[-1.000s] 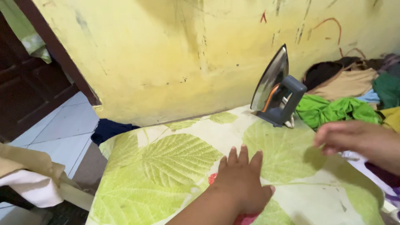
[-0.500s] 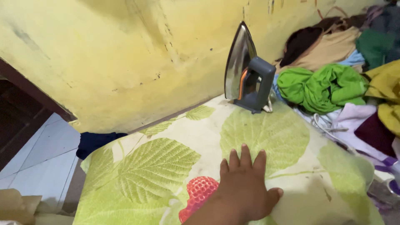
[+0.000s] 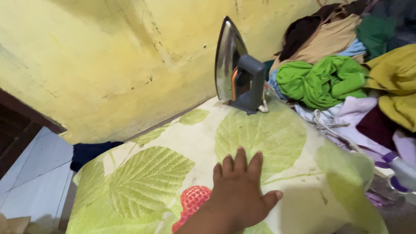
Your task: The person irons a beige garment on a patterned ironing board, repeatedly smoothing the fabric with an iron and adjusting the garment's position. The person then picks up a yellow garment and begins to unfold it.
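The yellow wall (image 3: 121, 56) is filling the top and left of the view, scuffed and marked with dark specks. Below it, the leaf-print cover (image 3: 268, 134), pale cream with large green leaves and 1 red strawberry motif (image 3: 192, 200), is lying flat over the padded surface and running toward you. To the right, the clothes heap (image 3: 346, 69) is sitting just beside the cover, showing bright green, mustard, tan, dark brown and lilac pieces. At lower left, white floor tiles (image 3: 30, 173) are showing, with a dark blue cloth (image 3: 89, 151) lying against the wall's foot. The iron (image 3: 238, 71) is standing upright on its heel at the far edge of the cover, its shiny soleplate facing left and its grey handle carrying an orange strip. Your left hand (image 3: 240, 195) is resting palm down on the cover, fingers spread and flat, pinching nothing, well apart from the iron. Your right hand is lying outside the view.
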